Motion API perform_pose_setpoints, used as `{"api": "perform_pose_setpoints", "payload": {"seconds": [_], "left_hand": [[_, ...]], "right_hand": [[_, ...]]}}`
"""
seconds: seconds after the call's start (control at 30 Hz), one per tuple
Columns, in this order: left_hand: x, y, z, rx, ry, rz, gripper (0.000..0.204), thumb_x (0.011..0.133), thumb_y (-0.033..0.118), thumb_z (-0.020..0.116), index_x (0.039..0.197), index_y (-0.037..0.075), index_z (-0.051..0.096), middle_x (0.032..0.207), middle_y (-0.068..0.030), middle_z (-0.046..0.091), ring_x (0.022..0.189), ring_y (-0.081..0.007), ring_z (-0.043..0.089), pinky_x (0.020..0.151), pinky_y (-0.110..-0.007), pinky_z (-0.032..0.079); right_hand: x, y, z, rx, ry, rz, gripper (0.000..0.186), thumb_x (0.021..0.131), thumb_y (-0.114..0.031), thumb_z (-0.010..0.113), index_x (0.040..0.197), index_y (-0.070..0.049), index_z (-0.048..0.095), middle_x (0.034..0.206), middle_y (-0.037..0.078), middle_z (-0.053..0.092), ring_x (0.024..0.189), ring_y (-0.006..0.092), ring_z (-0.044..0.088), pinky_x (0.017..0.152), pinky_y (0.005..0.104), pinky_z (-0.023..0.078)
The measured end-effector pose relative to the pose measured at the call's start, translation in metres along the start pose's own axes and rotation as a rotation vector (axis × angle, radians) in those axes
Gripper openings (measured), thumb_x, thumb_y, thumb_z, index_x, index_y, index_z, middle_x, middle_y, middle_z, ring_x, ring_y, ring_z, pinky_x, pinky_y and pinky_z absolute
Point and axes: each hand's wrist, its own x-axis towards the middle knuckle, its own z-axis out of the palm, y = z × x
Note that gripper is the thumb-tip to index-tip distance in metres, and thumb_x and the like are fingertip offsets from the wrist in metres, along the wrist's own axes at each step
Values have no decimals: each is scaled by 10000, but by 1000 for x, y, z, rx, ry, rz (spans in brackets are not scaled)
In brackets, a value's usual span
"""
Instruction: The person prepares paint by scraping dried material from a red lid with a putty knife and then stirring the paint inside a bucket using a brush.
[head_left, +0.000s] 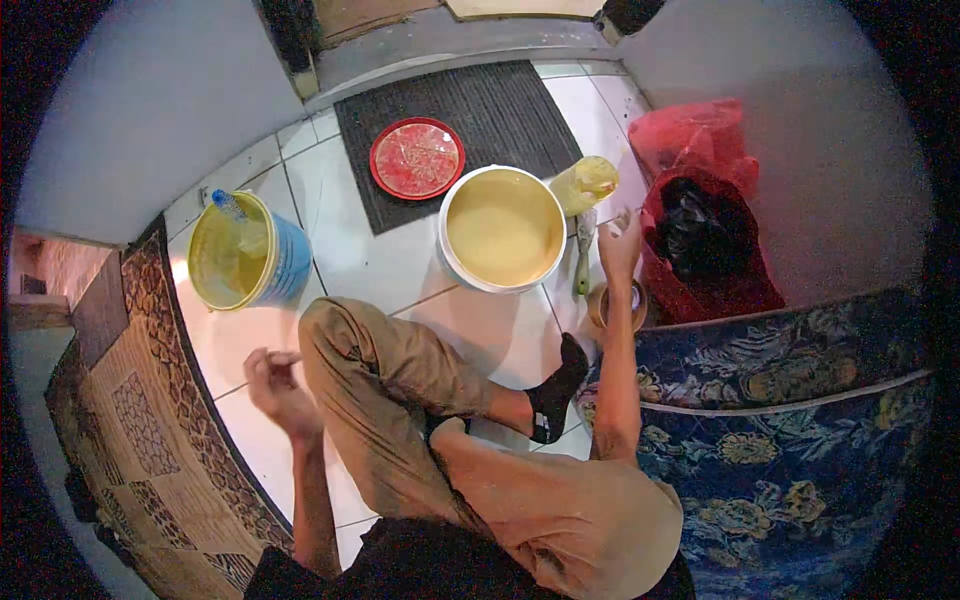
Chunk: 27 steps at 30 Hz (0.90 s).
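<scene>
My right hand (pixel 620 245) reaches forward between a yellow-smeared clear container (pixel 588 184) and a red plastic bag. Its fingers are bent and apart, and I see nothing in them. Beside it on the tiles lies a tool with a green handle (pixel 582 270), perhaps a brush or scraper. My left hand (pixel 280 392) hovers left of my raised knee, loosely curled with nothing visible in it. In front of me stands a white bucket (pixel 446 262) holding smooth pale-yellow liquid, like paint. A red round lid (pixel 417 158) lies behind it, its top smeared pale.
At left stands a blue bucket (pixel 290 262), yellow inside, with a blue-handled tool (pixel 228 205) in it. A dark ribbed mat (pixel 510 100) lies behind. Right are the red bag (pixel 735 250) with black plastic inside, a tape roll (pixel 600 305) and blue floral cushioning (pixel 760 450).
</scene>
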Motion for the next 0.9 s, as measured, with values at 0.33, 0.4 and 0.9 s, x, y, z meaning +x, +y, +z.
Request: {"api": "perform_pose_setpoints", "payload": {"seconds": [0.33, 0.4, 0.9], "left_hand": [[-49, -43, -180, 765, 173, 219, 226, 983, 104, 487, 1163, -30, 515, 973, -106, 558, 819, -195, 557, 783, -344, 480], [-67, -55, -198, 929, 120, 250, 269, 982, 127, 517, 1212, -10, 509, 1041, -100, 563, 960, -215, 554, 850, -355, 450], [-69, -59, -193, 1064, 147, 387, 410, 991, 252, 525, 1301, -1, 438, 1283, -157, 467, 1209, -293, 448, 1000, -456, 388]], "right_hand": [[60, -74, -15, -205, -20, -123, 295, 821, -228, 683, 1049, -50, 740, 1014, 185, 714, 941, 334, 699, 873, 406, 540], [60, -77, -15, -296, -120, -83, 324, 812, -246, 684, 1061, -46, 738, 1025, 202, 712, 955, 340, 700, 882, 398, 538], [56, -71, -8, -429, -233, -111, 299, 800, -110, 659, 1068, 8, 722, 871, 280, 687, 849, 390, 701, 789, 465, 539]]}}
